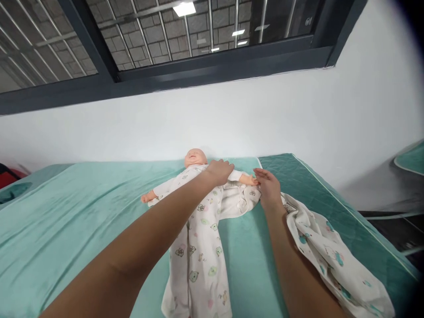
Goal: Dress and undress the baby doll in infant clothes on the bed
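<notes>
A baby doll (195, 157) lies on its back with its head by the wall, dressed in white patterned clothing (203, 247) that covers its legs. My left hand (219, 172) is closed over the white sleeve near the doll's shoulder; its fingertips are partly hidden. At the doll's outstretched hand (250, 180) is my right hand (269, 183), fingers extended and slightly apart, right beside the small fingers. A loose part of the white garment (240, 201) spreads flat under that arm. The doll's other arm (154, 194) sticks out sleeved to the left.
Another white printed baby garment (334, 256) lies crumpled beside my right forearm. A light green sheet (82, 212) covers the bed, with a darker quilted cover (281, 168) on the right. Behind stands a white wall (165, 123) below a dark window frame (215, 66).
</notes>
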A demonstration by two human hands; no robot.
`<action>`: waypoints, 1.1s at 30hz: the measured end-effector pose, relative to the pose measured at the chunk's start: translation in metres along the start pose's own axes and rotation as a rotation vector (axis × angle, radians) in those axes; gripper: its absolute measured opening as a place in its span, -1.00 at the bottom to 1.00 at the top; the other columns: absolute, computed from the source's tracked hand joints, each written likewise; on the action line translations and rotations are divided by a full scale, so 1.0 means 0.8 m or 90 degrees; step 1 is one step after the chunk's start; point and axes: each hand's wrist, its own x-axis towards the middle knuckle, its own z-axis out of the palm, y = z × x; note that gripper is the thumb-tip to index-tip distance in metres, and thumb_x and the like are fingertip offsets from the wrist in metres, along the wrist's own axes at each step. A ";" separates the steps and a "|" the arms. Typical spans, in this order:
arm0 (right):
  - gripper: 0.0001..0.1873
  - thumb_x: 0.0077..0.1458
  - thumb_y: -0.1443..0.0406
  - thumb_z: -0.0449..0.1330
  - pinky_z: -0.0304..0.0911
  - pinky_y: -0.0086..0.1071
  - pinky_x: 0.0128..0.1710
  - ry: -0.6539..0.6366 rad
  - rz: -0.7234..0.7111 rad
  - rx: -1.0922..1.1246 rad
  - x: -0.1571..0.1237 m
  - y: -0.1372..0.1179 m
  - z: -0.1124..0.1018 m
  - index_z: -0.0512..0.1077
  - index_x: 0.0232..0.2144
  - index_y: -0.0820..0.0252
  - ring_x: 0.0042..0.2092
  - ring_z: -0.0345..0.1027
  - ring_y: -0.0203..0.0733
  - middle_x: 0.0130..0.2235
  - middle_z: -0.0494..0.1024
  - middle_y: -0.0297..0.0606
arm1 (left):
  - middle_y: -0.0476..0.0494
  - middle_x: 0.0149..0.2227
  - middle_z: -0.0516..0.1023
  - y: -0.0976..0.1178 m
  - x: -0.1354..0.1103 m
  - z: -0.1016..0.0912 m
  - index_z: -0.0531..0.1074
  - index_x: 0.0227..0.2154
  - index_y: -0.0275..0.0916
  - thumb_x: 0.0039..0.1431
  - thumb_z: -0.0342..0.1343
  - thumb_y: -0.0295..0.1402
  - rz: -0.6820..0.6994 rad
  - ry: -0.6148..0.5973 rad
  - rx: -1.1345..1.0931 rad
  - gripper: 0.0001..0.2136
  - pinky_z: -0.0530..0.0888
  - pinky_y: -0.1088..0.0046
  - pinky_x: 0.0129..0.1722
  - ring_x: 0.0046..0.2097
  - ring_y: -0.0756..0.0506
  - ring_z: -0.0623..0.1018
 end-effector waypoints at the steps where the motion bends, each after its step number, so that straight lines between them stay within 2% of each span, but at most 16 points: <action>1: -0.64 -0.17 0.28 0.10 0.41 -0.17 -0.10 0.016 -0.007 0.019 0.000 -0.001 -0.001 0.49 -0.26 0.18 -0.08 0.52 -0.06 -0.13 0.63 -0.12 | -0.33 -0.02 0.50 0.004 0.003 0.005 0.36 0.01 -0.27 0.15 0.13 -0.37 0.002 0.001 -0.008 -0.65 0.45 0.16 -0.11 0.00 -0.30 0.49; 5: -0.65 -0.14 0.34 0.04 0.32 -0.09 0.06 0.102 -0.059 0.039 -0.010 -0.015 0.001 0.47 -0.25 0.18 -0.01 0.47 -0.07 -0.10 0.61 -0.15 | -0.34 -0.01 0.51 0.020 0.013 0.017 0.38 0.00 -0.28 0.14 0.14 -0.37 -0.008 0.005 -0.042 -0.65 0.45 0.13 -0.09 0.00 -0.30 0.50; 8: -0.67 0.03 0.33 0.04 0.21 -0.05 0.15 0.096 -0.154 -0.073 -0.032 -0.033 0.011 0.50 -0.18 0.14 0.03 0.42 -0.08 -0.05 0.58 -0.19 | -0.35 0.01 0.49 0.027 -0.002 0.009 0.41 -0.03 -0.29 0.14 0.14 -0.33 -0.021 0.018 -0.067 -0.67 0.46 0.11 -0.07 0.03 -0.31 0.49; 11: -0.70 0.19 0.26 0.04 0.24 -0.06 0.12 -0.034 -0.230 -0.196 -0.064 -0.048 0.029 0.50 -0.10 0.09 0.05 0.40 -0.06 -0.03 0.56 -0.19 | -0.23 0.07 0.48 0.015 -0.049 0.000 0.41 -0.01 -0.21 0.25 0.02 -0.28 -0.033 0.087 -0.141 -0.71 0.47 0.20 -0.08 0.07 -0.25 0.48; 13: -0.69 0.24 0.20 0.05 0.25 -0.07 0.13 -0.132 -0.234 -0.212 -0.083 -0.051 0.043 0.47 -0.05 0.07 0.08 0.39 -0.05 0.01 0.55 -0.18 | -0.12 0.07 0.52 -0.005 -0.091 0.007 0.42 -0.01 -0.14 0.29 -0.02 -0.28 -0.096 0.242 -0.315 -0.73 0.46 0.27 -0.03 0.07 -0.17 0.50; 15: -0.64 0.27 0.12 0.06 0.19 -0.05 0.20 -0.215 -0.221 -0.234 -0.098 -0.050 0.056 0.43 0.04 0.05 0.16 0.33 -0.04 0.10 0.50 -0.17 | -0.06 0.05 0.54 -0.028 -0.132 0.028 0.45 -0.05 -0.10 0.29 -0.02 -0.29 -0.202 0.391 -0.448 -0.76 0.40 0.27 0.09 0.12 -0.16 0.47; 16: -0.60 0.27 0.08 0.07 0.15 -0.04 0.24 -0.253 -0.215 -0.251 -0.103 -0.049 0.061 0.39 0.09 0.03 0.22 0.27 -0.02 0.16 0.45 -0.17 | -0.06 0.04 0.54 -0.038 -0.148 0.042 0.46 -0.07 -0.10 0.30 -0.02 -0.28 -0.256 0.432 -0.515 -0.77 0.38 0.27 0.11 0.11 -0.16 0.47; 18: -0.51 0.27 0.02 0.07 0.00 0.01 0.33 -0.325 -0.209 -0.289 -0.109 -0.045 0.067 0.33 0.18 0.00 0.34 0.10 0.00 0.26 0.36 -0.20 | -0.08 0.05 0.53 -0.052 -0.169 0.072 0.47 -0.07 -0.11 0.31 -0.03 -0.22 -0.324 0.460 -0.655 -0.75 0.37 0.28 0.14 0.12 -0.15 0.47; 20: -0.47 0.28 -0.03 0.05 -0.19 0.04 0.39 -0.375 -0.199 -0.314 -0.112 -0.042 0.070 0.29 0.22 -0.04 0.41 -0.08 -0.02 0.31 0.29 -0.24 | -0.10 0.11 0.49 -0.057 -0.176 0.094 0.45 -0.01 -0.11 0.32 -0.03 -0.17 -0.351 0.456 -0.762 -0.71 0.34 0.28 0.18 0.15 -0.14 0.45; 22: -0.46 0.27 -0.06 0.03 -0.28 0.06 0.41 -0.395 -0.175 -0.319 -0.113 -0.041 0.070 0.28 0.22 -0.08 0.44 -0.17 -0.04 0.33 0.27 -0.28 | -0.12 0.15 0.44 -0.056 -0.174 0.104 0.44 0.03 -0.11 0.31 0.00 -0.15 -0.355 0.452 -0.810 -0.68 0.30 0.28 0.23 0.19 -0.15 0.41; 27: -0.45 0.19 -0.08 0.15 -0.22 0.05 0.40 -0.389 -0.142 -0.300 -0.115 -0.044 0.070 0.33 0.16 -0.09 0.44 -0.20 -0.04 0.32 0.28 -0.29 | -0.11 0.17 0.41 -0.052 -0.170 0.109 0.47 -0.04 -0.09 0.29 0.06 -0.18 -0.308 0.456 -0.829 -0.75 0.29 0.27 0.24 0.22 -0.15 0.39; 31: -0.49 0.22 -0.03 0.16 -0.29 0.13 0.40 -0.388 -0.175 -0.296 -0.118 -0.043 0.070 0.34 0.17 -0.13 0.44 -0.20 -0.04 0.33 0.28 -0.34 | -0.10 0.10 0.48 -0.053 -0.170 0.116 0.49 -0.22 -0.12 0.29 0.07 -0.31 -0.256 0.511 -0.801 -0.89 0.36 0.27 0.19 0.16 -0.11 0.44; 33: -0.53 0.25 0.02 0.14 -0.29 0.14 0.40 -0.391 -0.204 -0.288 -0.120 -0.044 0.070 0.36 0.17 -0.15 0.44 -0.16 -0.05 0.33 0.27 -0.37 | -0.11 0.04 0.52 -0.053 -0.169 0.118 0.47 -0.33 -0.15 0.30 0.04 -0.36 -0.236 0.535 -0.761 -0.88 0.40 0.28 0.14 0.11 -0.10 0.48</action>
